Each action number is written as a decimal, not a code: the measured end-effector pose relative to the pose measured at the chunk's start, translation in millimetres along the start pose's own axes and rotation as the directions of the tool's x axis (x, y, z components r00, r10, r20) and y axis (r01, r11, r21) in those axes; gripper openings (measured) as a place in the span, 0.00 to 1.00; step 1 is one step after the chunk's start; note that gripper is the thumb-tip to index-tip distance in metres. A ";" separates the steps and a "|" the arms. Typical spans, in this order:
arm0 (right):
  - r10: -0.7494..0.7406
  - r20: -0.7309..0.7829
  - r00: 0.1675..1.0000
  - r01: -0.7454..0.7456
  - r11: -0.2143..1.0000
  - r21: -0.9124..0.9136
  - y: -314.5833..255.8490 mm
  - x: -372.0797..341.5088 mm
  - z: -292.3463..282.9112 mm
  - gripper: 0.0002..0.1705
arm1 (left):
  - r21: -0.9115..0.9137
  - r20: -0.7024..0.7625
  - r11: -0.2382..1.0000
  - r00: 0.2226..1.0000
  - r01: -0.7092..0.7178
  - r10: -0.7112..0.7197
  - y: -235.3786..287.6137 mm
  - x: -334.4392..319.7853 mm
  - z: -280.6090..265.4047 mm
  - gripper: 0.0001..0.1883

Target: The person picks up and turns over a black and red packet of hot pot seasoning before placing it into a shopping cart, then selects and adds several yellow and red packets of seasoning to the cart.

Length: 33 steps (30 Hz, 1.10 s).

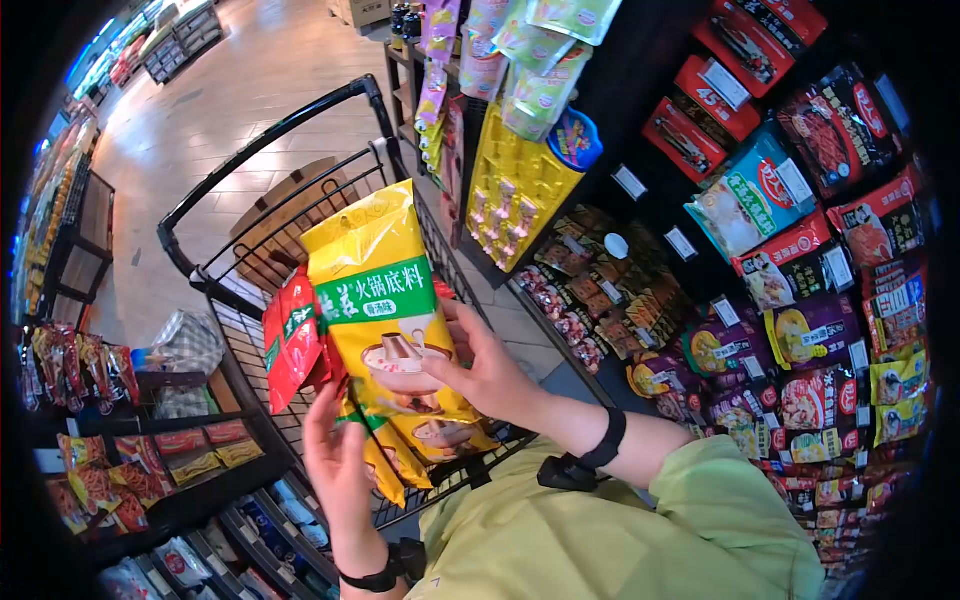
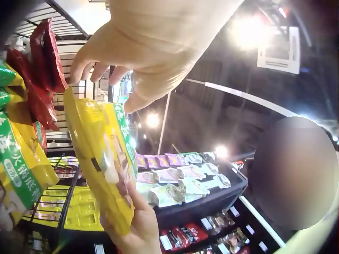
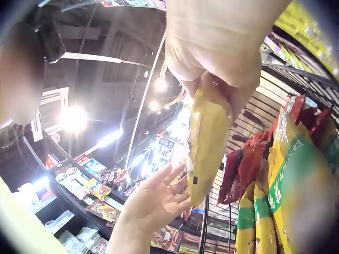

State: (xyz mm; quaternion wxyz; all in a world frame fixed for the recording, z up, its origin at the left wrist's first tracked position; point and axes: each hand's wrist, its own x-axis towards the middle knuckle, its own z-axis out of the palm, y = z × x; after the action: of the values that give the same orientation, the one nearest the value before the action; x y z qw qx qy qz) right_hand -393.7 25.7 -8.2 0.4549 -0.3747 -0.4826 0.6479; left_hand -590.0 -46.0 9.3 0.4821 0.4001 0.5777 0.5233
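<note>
A yellow hot pot soup base packet (image 1: 378,285) with a green band faces up above the shopping cart (image 1: 262,142). My right hand (image 1: 497,372) grips its right edge, thumb across the front and the other fingers behind it. My left hand (image 1: 335,450) is beside the packet's lower left edge, fingers spread and loosely bent; in the right wrist view the left hand (image 3: 153,203) has its fingertips right at the packet's end. More yellow packets (image 3: 262,211) and red packets (image 3: 243,172) are in the cart, partly hidden behind the held one in the head view.
Shelves of hot pot packets (image 1: 800,330) rise along the right. Hanging pouches (image 1: 545,60) and a yellow display panel (image 1: 520,190) stand beyond the cart. Low shelves with snack bags (image 1: 110,480) lie at the left. A cardboard piece (image 1: 285,205) leans in the cart; tiled floor (image 1: 250,50) stretches behind.
</note>
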 end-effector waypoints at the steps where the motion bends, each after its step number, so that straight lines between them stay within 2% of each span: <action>1: -0.039 -0.040 0.998 0.030 0.977 -0.211 -7.3 -3.7 5.8 0.34 | -0.046 0.077 0.998 0.996 -0.050 0.053 -1.3 1.5 7.0 0.31; 2: -0.089 -0.063 0.994 0.056 0.912 -0.406 -11.7 -6.3 13.4 0.34 | -0.069 0.187 0.997 0.982 -0.025 0.037 2.3 1.5 11.1 0.42; 3: -0.109 -0.051 0.993 0.071 0.870 -0.487 -12.1 -8.3 22.3 0.35 | -0.220 0.335 0.974 0.934 -0.052 0.126 -11.4 6.1 13.6 0.51; 4: -0.163 0.008 0.987 0.141 0.823 -0.550 -10.9 -11.8 29.1 0.35 | -0.267 0.406 0.962 0.897 -0.066 0.174 -23.8 12.1 18.0 0.55; 5: -0.216 0.070 0.974 0.214 0.768 -0.604 -10.6 -14.7 34.7 0.36 | -0.352 0.381 0.936 0.912 -0.009 0.152 -12.5 8.9 26.5 0.57; 6: -0.169 0.113 0.979 0.203 0.795 -0.572 -15.7 -17.2 40.6 0.39 | -0.356 0.353 0.934 0.928 0.014 0.120 -11.7 7.5 27.1 0.59; 9: -0.295 0.312 0.903 0.429 0.614 -0.663 -20.1 -17.6 52.4 0.36 | -0.468 0.283 0.882 0.954 0.044 0.102 -32.9 12.3 10.0 0.50; 10: -0.298 0.328 0.896 0.443 0.622 -0.646 -20.1 -15.0 54.1 0.36 | -0.523 0.214 0.851 0.973 0.040 0.086 -35.9 9.8 6.1 0.43; 11: -0.277 0.379 0.883 0.468 0.586 -0.662 -19.5 -13.2 55.4 0.34 | -0.517 0.196 0.855 0.977 0.028 0.086 -35.7 11.9 -0.3 0.43; 12: -0.252 0.429 0.867 0.493 0.547 -0.676 -18.8 -12.1 55.8 0.32 | -0.507 0.184 0.856 0.983 0.096 -0.001 -35.4 13.8 -5.9 0.41; 13: -0.249 0.442 0.862 0.502 0.553 -0.665 -18.9 -8.6 54.6 0.32 | -0.502 0.173 0.849 0.981 0.165 -0.088 -33.9 15.5 -10.0 0.40; 14: -0.217 0.498 0.839 0.514 0.614 -0.598 -19.7 -1.3 52.4 0.30 | -0.551 0.152 0.817 0.983 0.170 -0.102 -30.2 16.5 -12.6 0.34; 15: -0.189 0.551 0.813 0.516 0.673 -0.530 -20.0 5.3 49.3 0.28 | -0.551 0.139 0.818 0.985 0.164 -0.104 -32.2 18.7 -17.9 0.34; 16: -0.203 0.557 0.805 0.519 0.695 -0.497 -18.5 10.7 44.9 0.26 | -0.575 0.197 0.792 0.974 0.206 -0.110 -37.5 20.9 -25.2 0.34; 18: -0.252 0.502 0.827 0.539 0.608 -0.582 -23.9 22.8 32.5 0.22 | -0.571 0.311 0.755 0.936 0.321 -0.163 -49.3 22.6 -43.5 0.33; 19: -0.281 0.455 0.845 0.531 0.540 -0.653 -21.8 25.3 24.5 0.21 | -0.574 0.303 0.754 0.938 0.320 -0.167 -45.8 22.4 -44.9 0.33; 21: -0.161 0.246 0.956 0.285 0.710 -0.644 -24.3 27.3 16.2 0.21 | -0.637 0.330 0.710 0.939 0.300 -0.100 -34.0 26.7 -46.0 0.31; 22: -0.152 0.173 0.973 0.226 0.772 -0.594 -21.1 30.2 13.1 0.22 | -0.672 0.390 0.652 0.916 0.349 -0.088 -35.0 27.0 -48.9 0.35; 23: -0.091 0.165 0.982 0.170 0.806 -0.567 -19.6 32.2 7.1 0.29 | -0.675 0.381 0.654 0.920 0.341 -0.086 -37.9 26.8 -52.0 0.35; 25: 0.041 0.082 0.996 -0.009 0.934 -0.357 -16.9 35.8 4.6 0.36 | -0.582 0.409 0.744 0.909 0.329 -0.082 -46.7 24.6 -57.6 0.36; 26: 0.084 0.144 0.986 -0.047 0.970 -0.239 -17.2 40.3 0.4 0.37 | -0.544 0.443 0.762 0.892 0.352 -0.096 -49.3 22.9 -62.5 0.38; 27: 0.084 0.142 0.986 -0.048 0.970 -0.240 -18.9 44.3 -0.3 0.37 | -0.544 0.445 0.761 0.890 0.353 -0.096 -49.1 20.8 -62.4 0.38; 30: 0.116 0.211 0.971 -0.124 0.992 0.026 -32.9 50.4 -0.8 0.33 | -0.565 0.514 0.727 0.856 0.389 -0.058 -44.3 17.1 -59.6 0.39; 33: 0.172 0.156 0.973 -0.179 0.984 0.029 -48.3 53.3 3.8 0.30 | -0.554 0.549 0.732 0.835 0.396 -0.037 -43.8 12.4 -61.0 0.39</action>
State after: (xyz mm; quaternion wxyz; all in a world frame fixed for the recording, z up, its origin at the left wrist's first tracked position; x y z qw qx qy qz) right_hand -402.4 81.1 37.0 0.3655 -0.3551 -0.4671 0.7226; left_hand -650.3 -53.1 -36.6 0.7827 0.2572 0.2583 0.5045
